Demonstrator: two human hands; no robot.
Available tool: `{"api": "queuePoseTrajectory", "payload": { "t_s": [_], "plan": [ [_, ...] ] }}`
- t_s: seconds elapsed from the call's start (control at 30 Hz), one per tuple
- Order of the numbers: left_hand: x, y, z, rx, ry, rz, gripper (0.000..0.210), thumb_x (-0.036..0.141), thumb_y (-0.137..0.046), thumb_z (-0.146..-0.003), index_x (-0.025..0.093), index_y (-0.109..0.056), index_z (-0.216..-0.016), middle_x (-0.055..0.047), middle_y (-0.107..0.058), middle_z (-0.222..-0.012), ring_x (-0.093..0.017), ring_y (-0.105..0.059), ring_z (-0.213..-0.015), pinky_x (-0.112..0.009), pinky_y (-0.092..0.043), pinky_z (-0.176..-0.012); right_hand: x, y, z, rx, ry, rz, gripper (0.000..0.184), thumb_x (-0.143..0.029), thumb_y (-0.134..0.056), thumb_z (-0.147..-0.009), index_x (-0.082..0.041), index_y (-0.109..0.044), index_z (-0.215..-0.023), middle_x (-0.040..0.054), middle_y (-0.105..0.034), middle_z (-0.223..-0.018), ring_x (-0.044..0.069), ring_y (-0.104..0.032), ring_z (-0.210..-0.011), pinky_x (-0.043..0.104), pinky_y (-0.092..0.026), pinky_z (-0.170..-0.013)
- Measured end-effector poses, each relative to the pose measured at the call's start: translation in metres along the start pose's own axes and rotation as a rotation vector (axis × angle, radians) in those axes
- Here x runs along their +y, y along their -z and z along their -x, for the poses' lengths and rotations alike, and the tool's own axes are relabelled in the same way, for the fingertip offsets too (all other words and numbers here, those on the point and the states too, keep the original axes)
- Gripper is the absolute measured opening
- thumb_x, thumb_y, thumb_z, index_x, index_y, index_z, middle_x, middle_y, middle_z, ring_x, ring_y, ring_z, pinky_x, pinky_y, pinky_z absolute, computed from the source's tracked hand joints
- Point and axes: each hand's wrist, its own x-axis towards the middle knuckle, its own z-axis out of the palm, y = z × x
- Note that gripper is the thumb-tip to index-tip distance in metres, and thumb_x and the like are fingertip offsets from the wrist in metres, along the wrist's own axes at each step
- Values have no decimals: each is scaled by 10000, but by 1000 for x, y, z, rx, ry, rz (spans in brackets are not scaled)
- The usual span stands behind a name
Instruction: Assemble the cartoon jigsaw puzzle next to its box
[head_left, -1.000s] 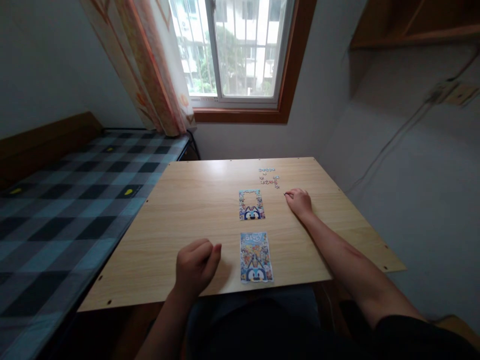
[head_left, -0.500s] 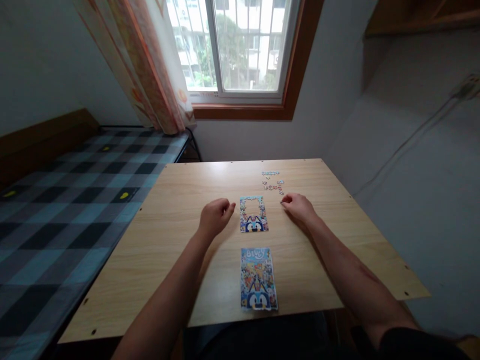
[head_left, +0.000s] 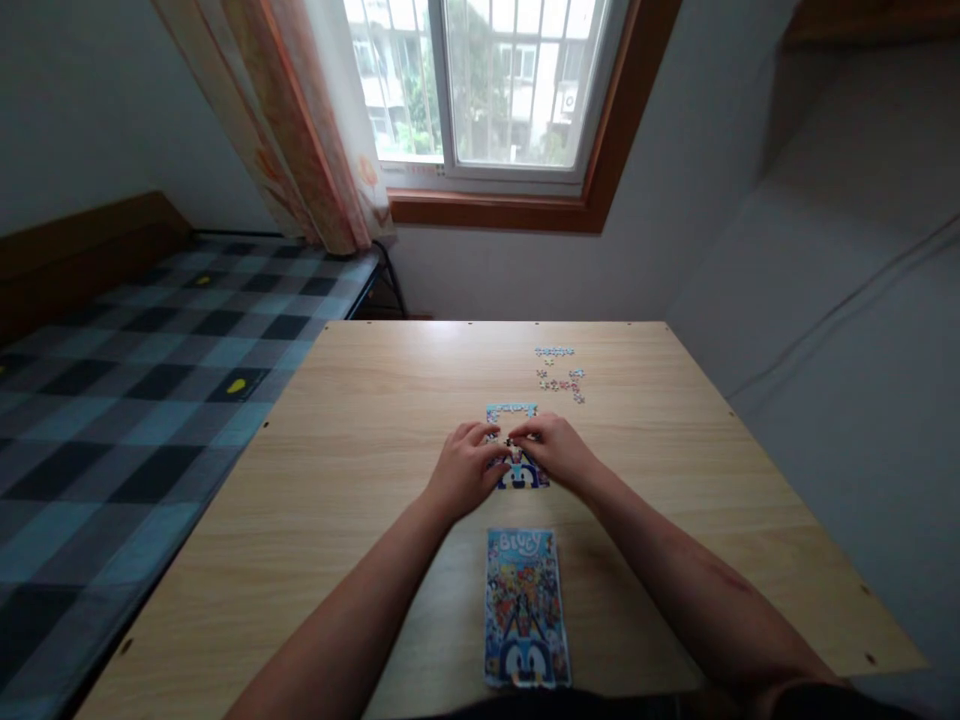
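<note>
A partly assembled jigsaw puzzle (head_left: 519, 477) lies on the wooden table, with a blue cartoon dog's face along its near edge and a gap in its middle. My right hand (head_left: 551, 447) is over the puzzle's right side, its fingertips pinched on a small dark puzzle piece (head_left: 509, 441) at the gap. My left hand (head_left: 466, 468) rests at the left edge, thumb and fingers apart, with nothing visible between them. Several loose puzzle pieces (head_left: 564, 384) lie beyond, to the right. Nearer to me is a picture sheet (head_left: 526, 600) of the same design, lettered "Bluey".
The table (head_left: 337, 420) stands against the wall below a barred window (head_left: 517, 90). Left of it is a bed with a checked cover (head_left: 172, 400), and a patterned curtain (head_left: 300, 130) hangs above. A cable (head_left: 840, 305) runs along the right wall.
My right hand has moved left from beside the loose pieces to the puzzle, carrying a piece. My left hand has come right onto the puzzle's edge and its fingers have opened. The view has shifted slightly.
</note>
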Motion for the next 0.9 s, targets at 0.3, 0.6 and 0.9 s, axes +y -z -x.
{"api": "queuePoseTrajectory", "payload": {
  "t_s": [0.3,0.6,0.9],
  "plan": [
    [-1,-2,0,-40,10,-28,156,301,-726,-871,320,-812,-1000,-80,-656,-1298,-308,-520,-1246,-529,-442,-1071,4,-1,2,-2,-12,64,136,-191,-699,-893,-254,-815,-927,24,-798,-922,217,-661,-913,334,-457,-866],
    [-1,-2,1,-28,7,-20,150,302,-718,-876,307,-813,-992,-79,-666,-1273,-303,-528,-1234,-509,-454,-1064,4,-3,5,-5,46,115,143,-192,-681,-913,-248,-813,-912,37,-788,-889,206,-644,-873,329,-441,-850],
    [2,2,0,-38,3,-23,142,287,-722,-872,300,-811,-982,-77,-677,-1246,-296,-546,-1207,-505,-464,-1048,9,-9,7,50,77,187,96,-227,-717,-904,-251,-809,-890,39,-754,-880,220,-615,-911,349,-422,-864]
  ]
}}
